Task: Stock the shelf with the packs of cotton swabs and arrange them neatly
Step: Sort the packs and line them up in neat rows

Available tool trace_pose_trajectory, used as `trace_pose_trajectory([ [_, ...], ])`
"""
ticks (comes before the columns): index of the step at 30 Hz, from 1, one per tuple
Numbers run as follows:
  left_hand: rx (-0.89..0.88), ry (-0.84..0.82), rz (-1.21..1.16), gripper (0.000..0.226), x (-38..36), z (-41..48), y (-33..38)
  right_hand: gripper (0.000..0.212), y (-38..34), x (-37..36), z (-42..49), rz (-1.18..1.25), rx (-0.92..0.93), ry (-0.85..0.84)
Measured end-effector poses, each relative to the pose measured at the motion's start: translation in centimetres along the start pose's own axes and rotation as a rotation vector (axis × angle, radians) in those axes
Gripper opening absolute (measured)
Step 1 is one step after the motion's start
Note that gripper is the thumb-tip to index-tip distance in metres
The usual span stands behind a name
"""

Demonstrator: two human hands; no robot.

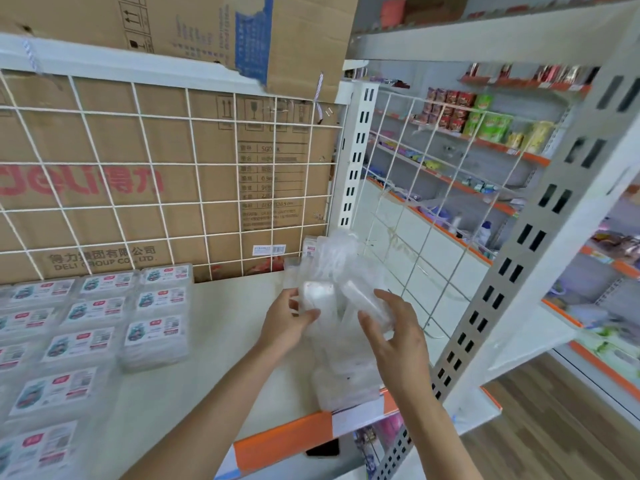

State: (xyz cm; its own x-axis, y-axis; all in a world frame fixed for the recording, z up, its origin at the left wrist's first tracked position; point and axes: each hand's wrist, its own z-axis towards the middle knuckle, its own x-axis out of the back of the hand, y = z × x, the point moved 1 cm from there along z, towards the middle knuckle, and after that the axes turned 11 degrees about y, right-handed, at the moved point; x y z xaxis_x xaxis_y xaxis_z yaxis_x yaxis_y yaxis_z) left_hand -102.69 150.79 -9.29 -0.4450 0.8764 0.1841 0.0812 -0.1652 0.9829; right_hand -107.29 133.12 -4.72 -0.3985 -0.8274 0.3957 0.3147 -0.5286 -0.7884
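Store shelving fills the view, and the white shelf (221, 341) is closed at the back by a wire grid (197, 164) with a printed cardboard box (104, 140) pressed behind it. On the left part of the shelf, labelled packs of cotton swabs (86, 341) are laid flat in close rows, touching one another and reaching back to the grid. A bare strip of shelf is left between these rows and the hands. Along the front, the shelf is bounded by an orange edge strip (284, 441).

Right of the bare strip, a bundle of clear plastic wrap (343, 372) is stood on the shelf, from near the front edge to near the back grid. The left hand (287, 323) is raised over the shelf with the forearm reaching in from below; its grip is closed, with a clear pack (317, 294) pinched between thumb and fingers at the top of the bundle. Just beside it, the right hand (398, 341) is held with the palm turned left. Its grip is partly closed, with a second clear pack (367, 303) held tilted between the thumb below and the curved fingers above. The contents of both packs are too blurred to be read.

On the right, the bay is closed by a side grid (415, 202) and a grey slotted post (512, 271). Beyond these, further shelves of goods (485, 126) and a wooden floor (554, 427) are seen.
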Motion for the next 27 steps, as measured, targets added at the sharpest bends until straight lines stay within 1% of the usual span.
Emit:
trace_pose_trajectory([
  [2, -0.056, 0.058, -0.037, 0.033, 1.3, -0.5, 0.3, 0.054, -0.6, 0.4, 0.1, 0.127, -0.057, 0.006],
  [3, -0.105, 0.082, -0.060, 0.029, 2.2, -0.9, 0.5, 0.054, -1.1, 0.5, 0.2, 0.209, -0.092, 0.001],
  [6, -0.242, 0.090, -0.151, 0.028, 5.2, -2.3, 1.1, 0.040, -2.4, 0.7, 0.7, 0.447, -0.240, -0.018],
  [8, -0.299, 0.103, -0.161, 0.029, 6.8, -3.2, 1.1, 0.037, -3.1, 0.5, 0.9, 0.598, -0.365, -0.060],
  [11, -0.380, 0.156, -0.117, 0.023, 8.9, -4.4, 1.3, 0.033, -4.0, -0.3, 0.5, 0.709, -0.473, -0.156],
  [13, -0.434, 0.194, -0.066, 0.040, 10.2, -5.1, 1.3, 0.031, -4.6, -1.1, 0.2, 0.734, -0.515, -0.222],
  [14, -0.485, 0.215, -0.024, 0.041, 10.8, -5.4, 1.2, 0.029, -4.8, -1.7, 0.0, 0.745, -0.556, -0.249],
  [17, -0.661, 0.239, 0.089, 0.032, 12.4, -6.3, 1.4, 0.024, -5.3, -3.5, -0.6, 0.808, -0.763, -0.342],
  [19, -0.726, 0.197, 0.183, 0.029, 13.3, -6.6, 1.4, 0.030, -6.0, -4.8, -1.2, 0.867, -0.897, -0.441],
  [21, -0.767, 0.145, 0.281, 0.029, 14.3, -6.9, 1.4, 0.038, -6.8, -6.0, -2.1, 0.873, -0.981, -0.567],
  [24, -0.781, 0.101, 0.346, 0.031, 15.6, -7.2, 1.1, 0.037, -8.1, -7.4, -3.4, 0.861, -1.012, -0.713],
  [25, -0.753, 0.113, 0.355, 0.037, 16.0, -7.3, 1.0, 0.037, -8.5, -7.8, -3.7, 0.872, -1.011, -0.737],
  [27, -0.663, 0.159, 0.333, 0.055, 16.8, -7.4, 0.7, 0.028, -9.2, -8.6, -4.4, 0.902, -1.001, -0.751],
])
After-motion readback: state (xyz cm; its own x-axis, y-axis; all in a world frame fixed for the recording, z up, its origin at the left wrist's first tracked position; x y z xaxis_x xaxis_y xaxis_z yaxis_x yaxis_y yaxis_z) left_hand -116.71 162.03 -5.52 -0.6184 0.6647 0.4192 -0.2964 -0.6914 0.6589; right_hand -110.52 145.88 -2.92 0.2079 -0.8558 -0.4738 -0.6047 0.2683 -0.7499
